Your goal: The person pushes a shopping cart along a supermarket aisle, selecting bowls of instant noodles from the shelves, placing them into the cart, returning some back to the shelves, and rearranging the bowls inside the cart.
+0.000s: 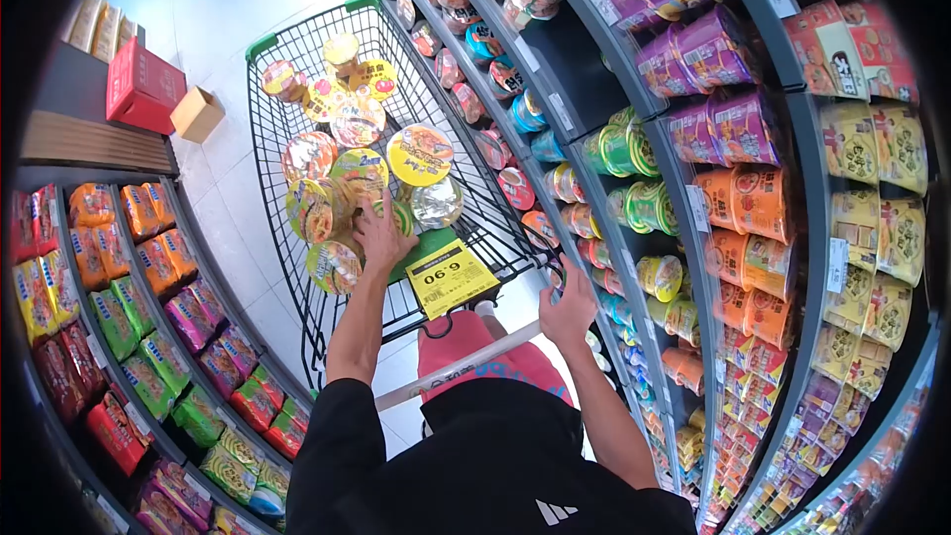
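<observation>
While cart points forward-left lengthwise, left fingers spread on cups, right fingers clenched.

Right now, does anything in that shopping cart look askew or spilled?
The yellow price sign at the near end of the cart reads upside down from here, which looks odd. The food tubs lie jumbled at different angles. I can't see any spill.

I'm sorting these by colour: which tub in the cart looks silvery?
The silvery tub at the pile's right edge, just below the big yellow-rimmed tub in the picture; the others look mostly yellow, green or reddish.
</observation>
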`<state>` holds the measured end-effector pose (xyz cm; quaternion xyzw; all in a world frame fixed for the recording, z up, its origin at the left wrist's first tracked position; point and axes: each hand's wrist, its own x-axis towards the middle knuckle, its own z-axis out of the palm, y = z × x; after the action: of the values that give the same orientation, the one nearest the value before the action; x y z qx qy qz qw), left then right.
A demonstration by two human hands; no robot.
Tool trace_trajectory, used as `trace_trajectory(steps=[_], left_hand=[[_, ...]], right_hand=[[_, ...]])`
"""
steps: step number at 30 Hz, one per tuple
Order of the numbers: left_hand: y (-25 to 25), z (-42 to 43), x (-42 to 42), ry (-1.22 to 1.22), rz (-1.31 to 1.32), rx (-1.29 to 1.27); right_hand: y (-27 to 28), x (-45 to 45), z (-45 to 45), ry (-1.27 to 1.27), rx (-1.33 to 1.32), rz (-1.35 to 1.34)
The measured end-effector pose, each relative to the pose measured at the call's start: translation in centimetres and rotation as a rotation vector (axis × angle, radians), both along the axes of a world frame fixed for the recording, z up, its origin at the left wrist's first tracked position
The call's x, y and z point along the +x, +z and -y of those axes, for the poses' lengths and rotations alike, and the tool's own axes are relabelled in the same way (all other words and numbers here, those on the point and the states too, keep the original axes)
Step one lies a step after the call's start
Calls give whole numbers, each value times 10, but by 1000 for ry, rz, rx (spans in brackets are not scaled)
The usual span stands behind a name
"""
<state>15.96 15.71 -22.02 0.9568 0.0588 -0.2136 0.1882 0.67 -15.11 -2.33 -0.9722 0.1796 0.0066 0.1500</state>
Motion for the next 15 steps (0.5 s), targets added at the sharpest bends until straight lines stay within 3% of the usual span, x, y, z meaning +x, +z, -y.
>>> trace_trajectory(steps=[8,15], left_hand=[[33,4,-4,99,5,-84],[94,13,-9,107,56,-156]], right_hand=[[0,-3,2,-9,18,-22],[2,-6,-1,1,-13,32]])
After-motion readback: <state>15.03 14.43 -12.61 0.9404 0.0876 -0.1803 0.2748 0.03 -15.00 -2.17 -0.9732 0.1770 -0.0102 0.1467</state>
